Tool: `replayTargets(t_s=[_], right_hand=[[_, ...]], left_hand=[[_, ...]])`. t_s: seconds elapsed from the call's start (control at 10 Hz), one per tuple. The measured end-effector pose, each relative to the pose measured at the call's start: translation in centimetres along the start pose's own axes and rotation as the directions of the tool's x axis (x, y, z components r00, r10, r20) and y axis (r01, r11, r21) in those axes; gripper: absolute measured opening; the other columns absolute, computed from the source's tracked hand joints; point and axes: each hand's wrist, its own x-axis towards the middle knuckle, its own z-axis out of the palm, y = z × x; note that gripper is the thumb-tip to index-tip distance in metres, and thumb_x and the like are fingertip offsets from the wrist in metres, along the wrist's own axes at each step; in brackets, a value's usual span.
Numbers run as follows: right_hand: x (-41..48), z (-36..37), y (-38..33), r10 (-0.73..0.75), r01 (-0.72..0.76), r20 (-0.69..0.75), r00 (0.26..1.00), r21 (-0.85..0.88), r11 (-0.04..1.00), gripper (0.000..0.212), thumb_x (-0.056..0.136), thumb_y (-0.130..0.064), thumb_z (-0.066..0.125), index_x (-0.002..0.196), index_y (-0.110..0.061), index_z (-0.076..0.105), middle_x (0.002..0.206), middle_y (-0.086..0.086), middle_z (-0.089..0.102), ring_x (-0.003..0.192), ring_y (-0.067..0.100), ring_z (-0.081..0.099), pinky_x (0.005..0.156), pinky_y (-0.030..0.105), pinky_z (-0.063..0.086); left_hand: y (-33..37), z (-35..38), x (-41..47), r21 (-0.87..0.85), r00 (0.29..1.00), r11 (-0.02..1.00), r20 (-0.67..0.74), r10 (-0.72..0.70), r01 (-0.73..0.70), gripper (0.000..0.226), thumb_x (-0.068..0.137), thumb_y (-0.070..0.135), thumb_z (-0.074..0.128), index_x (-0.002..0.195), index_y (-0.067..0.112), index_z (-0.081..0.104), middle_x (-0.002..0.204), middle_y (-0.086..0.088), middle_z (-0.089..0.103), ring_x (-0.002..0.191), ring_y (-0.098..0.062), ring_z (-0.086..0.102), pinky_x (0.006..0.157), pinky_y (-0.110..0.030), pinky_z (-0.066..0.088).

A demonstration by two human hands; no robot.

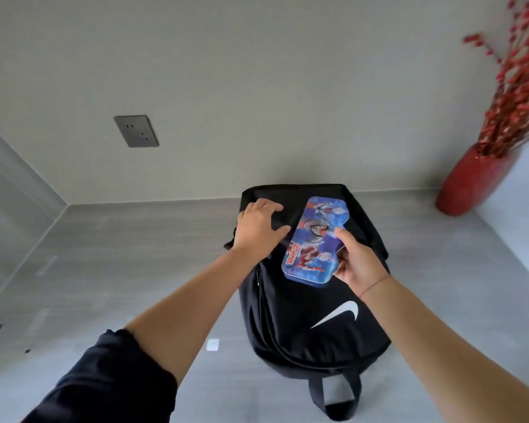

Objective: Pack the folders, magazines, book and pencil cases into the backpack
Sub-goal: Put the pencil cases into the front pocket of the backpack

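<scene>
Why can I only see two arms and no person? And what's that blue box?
There is no machine here, just a person. The camera sits on their head and looks down, so you see only their arms. A black backpack lies on a grey surface. The left hand rests on the backpack's far end. The right hand holds the blue box in its fingers. It is a pencil case with a cartoon picture, held over the backpack and not yet inside. At the right stands a red vase, and there is a socket on the wall.
</scene>
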Motion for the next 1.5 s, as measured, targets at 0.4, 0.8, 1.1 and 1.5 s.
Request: replayTargets(t_s=[0.4,0.8,1.1,1.5], right_hand=[[-1.2,-5.7,2.1,0.19,-0.19,0.134,0.973,-0.013,0.982,0.047,0.084,-0.032,0.065,0.119,-0.003,0.061,0.125,0.022,0.061,0.12,0.038,0.055,0.104,0.053,0.041],[3.9,-0.5,0.3,0.229,-0.181,-0.099,0.968,0.353,0.918,0.022,0.088,-0.03,0.062,0.089,-0.008,0.058,0.082,0.009,0.063,0.06,0.015,0.06,0.036,0.012,0.036],[6.9,0.9,-1.4,0.183,-0.111,-0.335,0.924,0.223,0.968,0.021,0.089,-0.025,0.061,0.089,-0.006,0.053,0.067,0.006,0.05,0.052,0.012,0.046,0.035,0.017,0.041],[7.3,3.8,-1.5,0.073,-0.02,-0.345,0.936,0.154,0.988,0.041,0.097,-0.019,0.044,0.133,-0.001,0.044,0.071,0.002,0.043,0.059,0.013,0.046,0.058,0.023,0.047]], left_hand=[[3.8,2.9,1.7,0.109,0.985,0.979,-0.04,-0.171,0.174,0.022,0.094,0.027,0.053,0.102,0.013,0.067,0.102,-0.007,0.069,0.091,-0.026,0.064,0.065,-0.031,0.045],[3.8,1.1,2.7,0.196,0.996,0.98,0.079,-0.029,0.013,0.023,0.093,0.026,0.055,0.106,0.013,0.067,0.109,-0.005,0.065,0.1,-0.025,0.061,0.08,-0.035,0.048],[1.9,0.9,3.1,0.393,0.98,0.92,0.182,-0.082,0.004,0.024,0.093,0.018,0.044,0.098,0.007,0.065,0.1,-0.012,0.067,0.09,-0.032,0.063,0.069,-0.034,0.047],[1.5,0.4,2.4,0.437,0.993,0.893,0.096,0.076,-0.11,0.024,0.097,0.022,0.042,0.097,0.007,0.061,0.1,-0.01,0.062,0.091,-0.028,0.06,0.065,-0.031,0.039]])
